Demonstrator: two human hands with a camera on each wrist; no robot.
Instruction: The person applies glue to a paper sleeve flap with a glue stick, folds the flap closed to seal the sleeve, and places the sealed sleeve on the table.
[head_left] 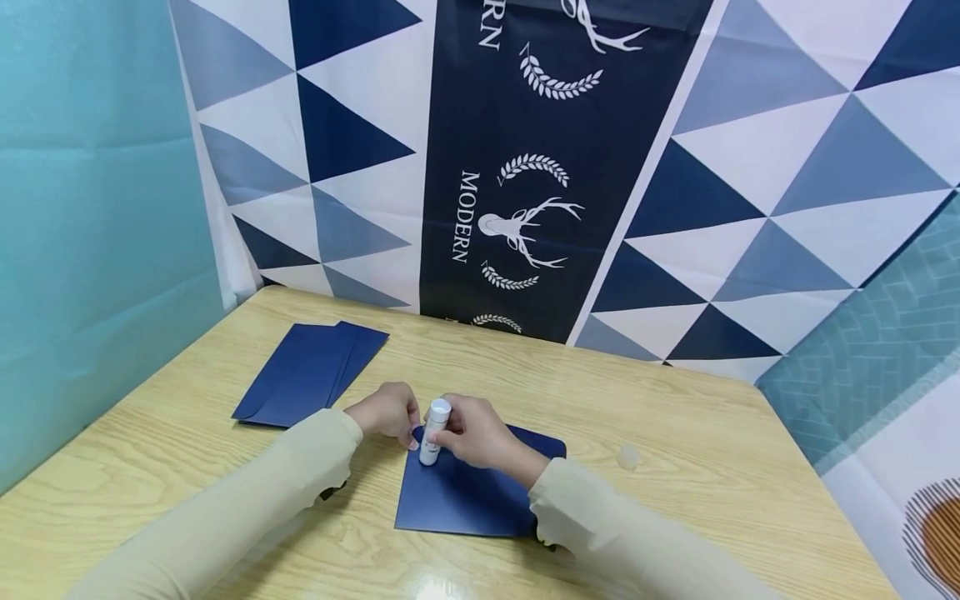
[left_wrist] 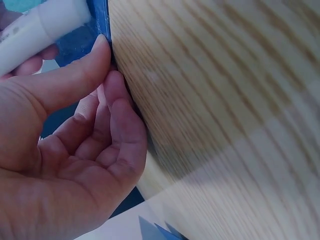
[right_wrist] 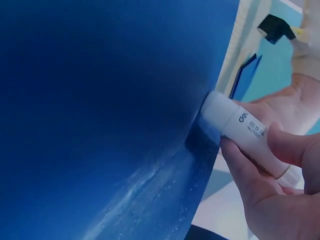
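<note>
A dark blue envelope lies on the table in front of me. My right hand grips a white glue stick, its lower end against the envelope near the far left corner. In the right wrist view, a whitish glue smear runs along the envelope's edge flap toward the tip of the glue stick. My left hand pinches that same corner between thumb and fingers. In the left wrist view, the thumb lies on the blue edge, close by the glue stick's tip.
More blue envelopes lie overlapped at the back left of the wooden table. A small translucent round cap sits right of the envelope. A patterned cloth hangs behind the table's far edge.
</note>
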